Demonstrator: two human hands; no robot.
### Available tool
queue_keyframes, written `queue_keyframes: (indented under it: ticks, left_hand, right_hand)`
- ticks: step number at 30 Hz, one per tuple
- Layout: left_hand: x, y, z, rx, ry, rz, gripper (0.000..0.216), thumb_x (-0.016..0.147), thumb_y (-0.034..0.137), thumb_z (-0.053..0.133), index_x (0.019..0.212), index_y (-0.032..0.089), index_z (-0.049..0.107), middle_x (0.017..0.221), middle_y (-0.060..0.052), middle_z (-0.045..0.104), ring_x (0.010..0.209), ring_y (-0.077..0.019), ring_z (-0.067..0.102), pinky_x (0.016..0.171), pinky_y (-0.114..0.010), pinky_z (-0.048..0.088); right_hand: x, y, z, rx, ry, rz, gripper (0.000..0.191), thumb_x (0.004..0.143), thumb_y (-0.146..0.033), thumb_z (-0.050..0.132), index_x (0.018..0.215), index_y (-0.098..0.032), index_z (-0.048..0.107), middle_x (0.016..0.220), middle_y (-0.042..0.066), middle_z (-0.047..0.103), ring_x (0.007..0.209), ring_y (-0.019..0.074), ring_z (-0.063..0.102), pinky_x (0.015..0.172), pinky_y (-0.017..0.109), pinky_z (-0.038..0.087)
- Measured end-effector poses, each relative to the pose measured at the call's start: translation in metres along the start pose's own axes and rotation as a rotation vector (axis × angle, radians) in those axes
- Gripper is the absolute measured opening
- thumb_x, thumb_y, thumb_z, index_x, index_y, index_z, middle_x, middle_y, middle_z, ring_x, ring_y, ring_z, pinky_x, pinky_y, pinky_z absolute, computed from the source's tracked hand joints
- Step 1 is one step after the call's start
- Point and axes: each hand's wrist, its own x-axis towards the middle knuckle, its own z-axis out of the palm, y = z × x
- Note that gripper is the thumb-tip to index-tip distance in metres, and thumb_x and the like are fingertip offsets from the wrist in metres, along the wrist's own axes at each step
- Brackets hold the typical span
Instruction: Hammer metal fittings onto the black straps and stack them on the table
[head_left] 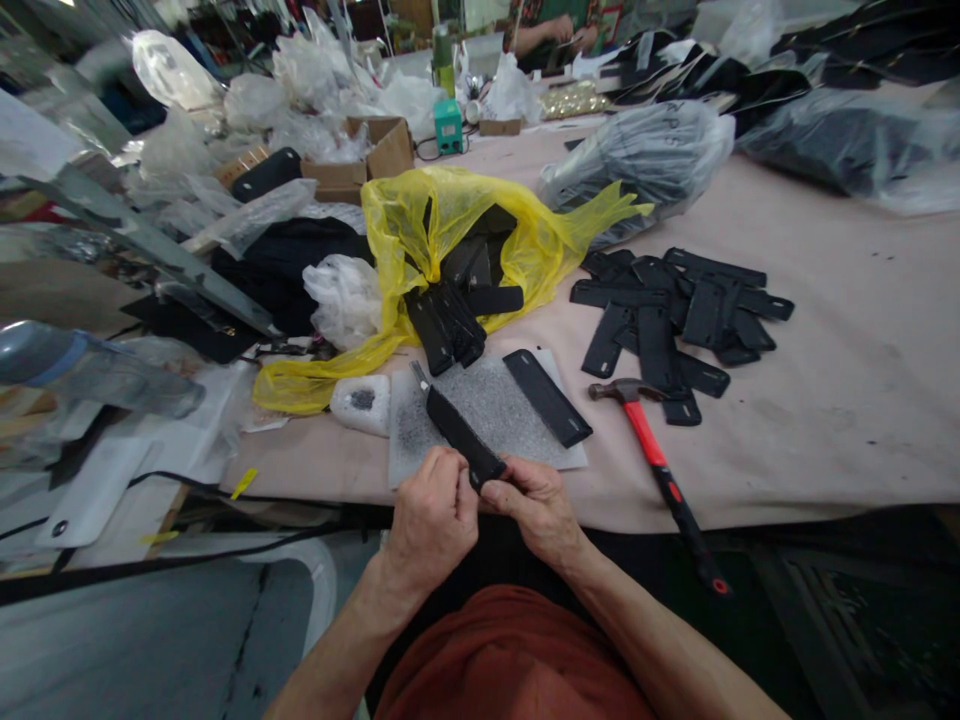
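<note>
Both hands grip the near end of a black strip (459, 432), which looks like leather and slants away over a speckled grey board (480, 385). My left hand (435, 505) has its fingers curled at the strip's left edge. On the other side, my right hand (541, 505) pinches the end between thumb and fingers. A second black strip (547, 397) with a slot near its end lies flat on the board's right side. Past the held strip's far end, a small metal tool (419, 375) shows on the board. A claw hammer (651, 450) with a red and black handle rests to the right.
A yellow plastic bag (405, 215) spills black pieces behind the board. A pile of black slotted strips (660, 320) lies at the right. Beside the board sits a white block (360, 403) with a dark patch. The hammer's handle overhangs the table's front edge. Another person's hands (562, 30) appear far back.
</note>
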Motion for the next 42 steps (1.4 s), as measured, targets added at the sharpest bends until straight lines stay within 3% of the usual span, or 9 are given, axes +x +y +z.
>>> queue_keyframes:
  ticks: [6,9,12,19,25,31,35,37,42]
  left_hand:
    - [0.011,-0.077,-0.033,0.076,0.257,-0.561,0.013,0.083,0.020,0.049,0.091,0.018,0.060,0.076,-0.003,0.067,0.072,-0.0198,0.067,0.066,-0.029,0.051]
    - [0.000,-0.098,-0.046,0.035,0.323,-0.582,0.026,0.075,0.013,0.047,0.096,0.019,0.063,0.090,-0.004,0.071,0.083,-0.0194,0.069,0.076,-0.031,0.053]
    - [-0.016,-0.102,-0.047,-0.040,0.335,-0.661,0.020,0.071,0.015,0.047,0.080,0.019,0.065,0.082,-0.003,0.072,0.079,-0.0191,0.069,0.075,-0.030,0.053]
    - [-0.024,-0.085,-0.041,-0.860,0.167,-0.983,0.032,0.074,0.044,0.057,0.085,0.014,0.060,0.068,-0.002,0.066,0.041,-0.0077,0.046,0.035,-0.017,0.026]
    - [-0.014,-0.072,-0.038,-0.895,0.016,-0.895,0.039,0.077,0.053,0.066,0.077,0.014,0.066,0.050,0.006,0.047,0.036,-0.0034,0.035,0.034,-0.015,0.022]
    - [-0.015,-0.054,-0.028,-1.171,-0.334,-0.875,0.034,0.067,0.040,0.078,0.085,0.014,0.066,0.065,0.003,0.059,0.041,-0.0031,0.040,0.033,-0.014,0.024]
    - [-0.018,-0.035,-0.012,-1.294,-0.542,-0.810,0.033,0.066,0.038,0.080,0.077,0.013,0.062,0.053,0.006,0.052,0.035,-0.0008,0.032,0.033,-0.015,0.018]
    - [-0.016,-0.027,-0.006,-1.331,-0.477,-0.826,0.034,0.066,0.039,0.080,0.075,0.013,0.060,0.053,0.007,0.050,0.034,-0.0004,0.031,0.033,-0.015,0.018]
    - [-0.007,-0.026,-0.002,-1.269,0.035,-0.935,0.035,0.066,0.039,0.080,0.076,0.015,0.056,0.055,0.009,0.050,0.034,0.0008,0.030,0.034,-0.014,0.018]
  right_hand:
    - [-0.004,0.007,-0.014,0.299,0.112,0.100,0.024,0.079,-0.039,0.072,0.071,-0.018,0.063,0.060,-0.002,0.058,0.054,0.0096,0.047,0.053,0.023,0.036]
    - [-0.001,0.004,-0.020,0.370,0.097,0.149,0.025,0.074,-0.039,0.076,0.070,-0.018,0.064,0.058,-0.002,0.059,0.051,0.0087,0.048,0.052,0.021,0.037]
    - [0.003,0.002,-0.023,0.415,0.067,0.204,0.025,0.071,-0.039,0.079,0.070,-0.017,0.066,0.058,-0.001,0.059,0.051,0.0079,0.048,0.051,0.020,0.036]
    - [0.004,0.007,-0.032,0.467,-0.007,0.392,0.027,0.065,-0.037,0.083,0.074,-0.016,0.068,0.059,-0.001,0.055,0.049,0.0073,0.043,0.045,0.019,0.032]
    - [0.016,-0.001,-0.036,0.416,-0.045,0.395,0.024,0.064,-0.035,0.082,0.069,-0.016,0.068,0.055,0.000,0.053,0.044,0.0076,0.040,0.041,0.021,0.029]
    - [0.056,-0.014,-0.024,0.454,0.221,0.229,0.026,0.069,-0.033,0.081,0.062,-0.018,0.060,0.055,-0.004,0.051,0.046,0.0070,0.042,0.041,0.019,0.035]
    - [0.077,-0.016,-0.003,0.485,0.316,0.194,0.033,0.072,-0.048,0.079,0.076,-0.019,0.065,0.065,-0.001,0.062,0.057,0.0126,0.055,0.048,0.023,0.045]
    - [0.077,-0.016,0.007,0.514,0.260,0.203,0.041,0.076,-0.059,0.071,0.080,-0.019,0.066,0.071,0.001,0.066,0.066,0.0158,0.060,0.059,0.028,0.050]
    - [0.051,-0.012,0.017,0.436,0.043,0.187,0.046,0.084,-0.062,0.061,0.087,-0.017,0.070,0.076,0.004,0.068,0.069,0.0151,0.061,0.065,0.028,0.049]
